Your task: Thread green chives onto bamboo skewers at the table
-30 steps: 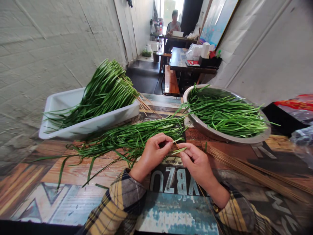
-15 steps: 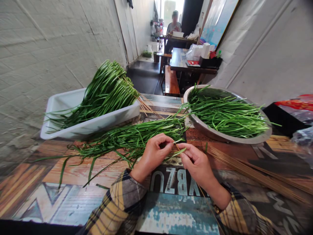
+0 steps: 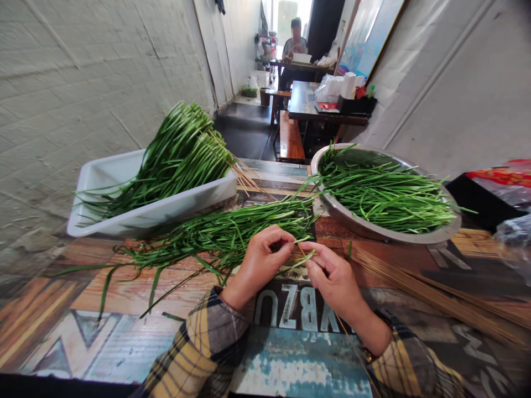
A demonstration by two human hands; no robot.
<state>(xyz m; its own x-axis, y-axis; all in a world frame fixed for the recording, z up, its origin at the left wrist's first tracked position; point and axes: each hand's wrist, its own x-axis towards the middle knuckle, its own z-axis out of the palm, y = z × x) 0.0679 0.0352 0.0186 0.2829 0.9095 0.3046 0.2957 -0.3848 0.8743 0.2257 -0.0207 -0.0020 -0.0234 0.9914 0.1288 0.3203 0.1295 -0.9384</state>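
Observation:
My left hand (image 3: 259,262) pinches the cut ends of a few green chive stalks (image 3: 305,256) taken from the loose pile of chives (image 3: 215,232) lying on the table. My right hand (image 3: 334,276) holds a thin bamboo skewer (image 3: 344,331) whose tip meets those stalk ends between the two hands. Both hands sit close together over the printed tabletop, sleeves in yellow plaid.
A white plastic tray (image 3: 103,182) at the left holds skewered chives (image 3: 178,155). A metal bowl (image 3: 373,229) at the right holds more chives. Loose bamboo skewers (image 3: 431,293) lie to the right. A person (image 3: 293,41) sits at a far table.
The hands have barely moved; my right hand has edged slightly toward the left hand with the skewer against the stalk ends.

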